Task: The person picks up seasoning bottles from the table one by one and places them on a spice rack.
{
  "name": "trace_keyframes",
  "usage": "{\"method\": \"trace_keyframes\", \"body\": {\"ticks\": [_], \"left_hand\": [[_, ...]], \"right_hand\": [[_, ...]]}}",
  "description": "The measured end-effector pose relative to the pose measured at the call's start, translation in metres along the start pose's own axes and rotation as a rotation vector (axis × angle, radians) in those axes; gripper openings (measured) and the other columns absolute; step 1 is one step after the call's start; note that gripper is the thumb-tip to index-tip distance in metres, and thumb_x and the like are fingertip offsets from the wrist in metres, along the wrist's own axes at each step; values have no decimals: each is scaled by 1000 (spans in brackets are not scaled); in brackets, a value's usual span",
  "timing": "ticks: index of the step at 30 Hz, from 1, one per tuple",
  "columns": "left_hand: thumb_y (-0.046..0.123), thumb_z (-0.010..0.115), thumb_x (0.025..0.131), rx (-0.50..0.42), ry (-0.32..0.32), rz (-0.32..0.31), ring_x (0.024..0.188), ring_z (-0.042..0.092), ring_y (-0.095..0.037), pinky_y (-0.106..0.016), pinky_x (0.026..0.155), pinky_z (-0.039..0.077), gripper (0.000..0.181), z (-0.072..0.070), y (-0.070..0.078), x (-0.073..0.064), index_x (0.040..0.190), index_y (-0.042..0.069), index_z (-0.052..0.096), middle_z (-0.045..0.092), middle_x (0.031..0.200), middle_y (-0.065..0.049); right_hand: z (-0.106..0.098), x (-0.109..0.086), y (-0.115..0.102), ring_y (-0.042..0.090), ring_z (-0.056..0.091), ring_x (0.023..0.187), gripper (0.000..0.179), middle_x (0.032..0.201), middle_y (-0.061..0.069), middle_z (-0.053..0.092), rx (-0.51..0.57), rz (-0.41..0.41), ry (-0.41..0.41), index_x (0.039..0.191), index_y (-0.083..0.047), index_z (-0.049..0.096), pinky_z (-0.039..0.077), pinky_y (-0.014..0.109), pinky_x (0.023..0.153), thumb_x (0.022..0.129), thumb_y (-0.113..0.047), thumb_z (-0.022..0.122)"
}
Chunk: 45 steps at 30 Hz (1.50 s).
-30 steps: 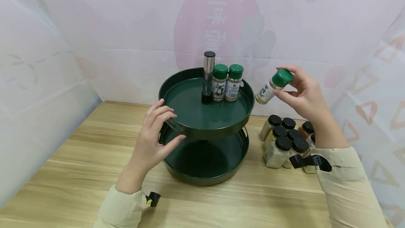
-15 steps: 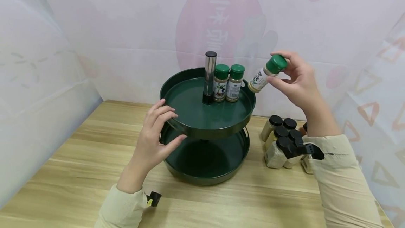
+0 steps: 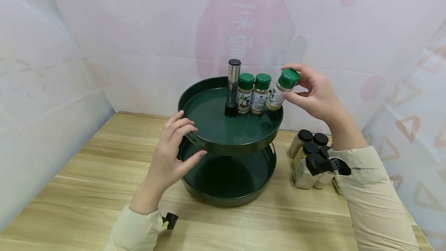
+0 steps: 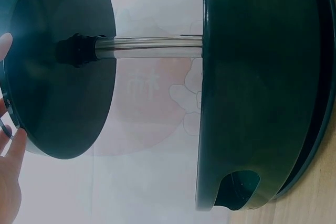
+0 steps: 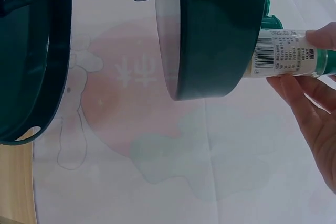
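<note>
My right hand (image 3: pixel 311 96) pinches a green-capped spice bottle (image 3: pixel 277 95) with thumb and fingers near its cap. The bottle tilts over the right rim of the dark green upper tray (image 3: pixel 212 127), its base low inside the rim; whether it touches the tray floor I cannot tell. Left of it stand two more green-capped spice bottles (image 3: pixel 258 98), upright beside the metal pole (image 3: pixel 233 86). At the tray's front left, my left hand (image 3: pixel 170 152) grips the rim, fingers over it and thumb below. In the right wrist view, the tray wall partly hides the held bottle (image 5: pixel 283 53).
Below lies the lower green tray (image 3: pixel 226 181) of the same two-tier stand, on a wooden table (image 3: pixel 87 173). Several black-lidded spice jars (image 3: pixel 304 176) cluster on the right, partly hidden by my right sleeve. A printed cloth (image 3: pixel 156 80) hangs behind.
My right hand has carried the spice bottle left and down from beside the upper tray to inside its right rim, next to the standing bottles. My left hand stays on the rim.
</note>
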<state>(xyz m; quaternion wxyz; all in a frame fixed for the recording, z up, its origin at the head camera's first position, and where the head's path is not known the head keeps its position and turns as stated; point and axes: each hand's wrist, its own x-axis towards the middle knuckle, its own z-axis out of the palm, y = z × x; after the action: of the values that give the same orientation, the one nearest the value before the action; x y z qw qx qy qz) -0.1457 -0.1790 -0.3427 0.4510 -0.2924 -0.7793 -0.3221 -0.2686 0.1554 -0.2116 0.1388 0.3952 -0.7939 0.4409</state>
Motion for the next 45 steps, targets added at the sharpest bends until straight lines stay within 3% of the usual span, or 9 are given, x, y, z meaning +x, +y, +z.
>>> {"method": "trace_keyframes", "body": {"ticks": [10, 16, 25, 35, 45], "left_hand": [[45, 64, 94, 2, 4, 1, 133, 43, -49, -38, 124, 30, 54, 0, 0, -1, 115, -4, 60, 59, 123, -20], [46, 64, 94, 1, -2, -2, 135, 42, -48, -38, 124, 29, 54, 1, 0, -1, 116, -3, 60, 59, 124, -20], [46, 64, 94, 0, -7, 2, 135, 42, -49, -37, 124, 29, 54, 1, 0, 0, 116, -4, 60, 59, 124, -20], [46, 64, 94, -6, -6, 8, 134, 42, -49, -38, 124, 29, 54, 1, 0, 1, 116, -3, 60, 59, 124, -20], [44, 65, 94, -10, 7, 12, 133, 42, -50, -39, 123, 30, 53, 0, -1, 0, 115, -4, 60, 59, 123, -20]], "right_hand": [[7, -2, 4, 4, 63, 94, 55, 110, -4, 60, -55, 74, -100, 138, -10, 53, 57, 12, 76, 87, -1, 72], [9, -3, 9, 4, 63, 94, 52, 109, -4, 60, -46, 98, -112, 138, -7, 52, 58, 14, 75, 89, -2, 70], [8, -5, 10, 5, 62, 91, 49, 115, 5, 61, -102, 105, -142, 136, -9, 54, 58, 16, 74, 89, -5, 70], [9, -8, 11, 7, 63, 93, 50, 114, -3, 59, -37, 126, -143, 138, -8, 53, 58, 16, 76, 91, -4, 69], [10, -8, 11, 4, 62, 98, 56, 120, 7, 61, -42, 145, -148, 144, -12, 47, 56, 13, 80, 93, -7, 67]]}}
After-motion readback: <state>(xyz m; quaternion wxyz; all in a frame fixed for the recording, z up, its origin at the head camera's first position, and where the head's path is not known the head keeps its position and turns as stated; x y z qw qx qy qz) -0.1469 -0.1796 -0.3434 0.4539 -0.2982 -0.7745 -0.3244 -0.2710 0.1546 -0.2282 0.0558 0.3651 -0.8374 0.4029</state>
